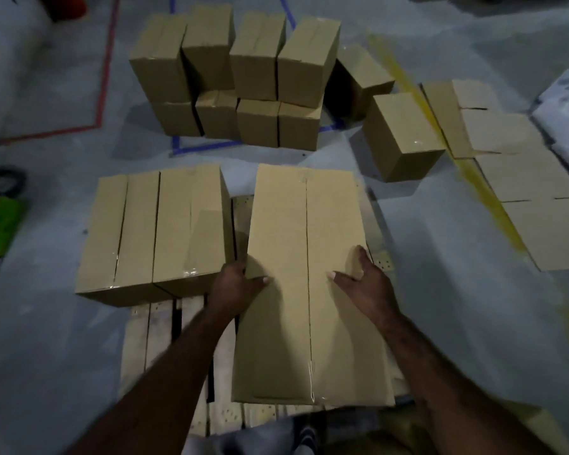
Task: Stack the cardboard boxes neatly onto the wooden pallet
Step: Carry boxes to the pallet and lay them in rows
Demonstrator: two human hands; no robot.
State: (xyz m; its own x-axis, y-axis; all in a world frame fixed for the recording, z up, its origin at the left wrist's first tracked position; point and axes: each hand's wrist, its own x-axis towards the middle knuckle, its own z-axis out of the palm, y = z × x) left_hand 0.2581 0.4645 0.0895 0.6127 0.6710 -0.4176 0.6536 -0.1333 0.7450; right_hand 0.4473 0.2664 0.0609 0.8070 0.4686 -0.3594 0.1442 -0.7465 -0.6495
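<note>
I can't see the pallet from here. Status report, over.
Left hand and right hand grip the cardboard box by its sides. Box over the wooden pallet, right of two loaded boxes. Nothing seen blocking its spot.

- Wooden pallet: pale slats, flat on the floor.
- Two taped boxes: side by side at the pallet's far-left corner.
- Long box: seam up, along the pallet's right side.
- Other boxes: stacked beyond the pallet's far edge.

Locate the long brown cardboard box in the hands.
Head view, centre: long brown cardboard box over the wooden pallet, held between left hand and right hand, right of two placed brown boxes.
</note>
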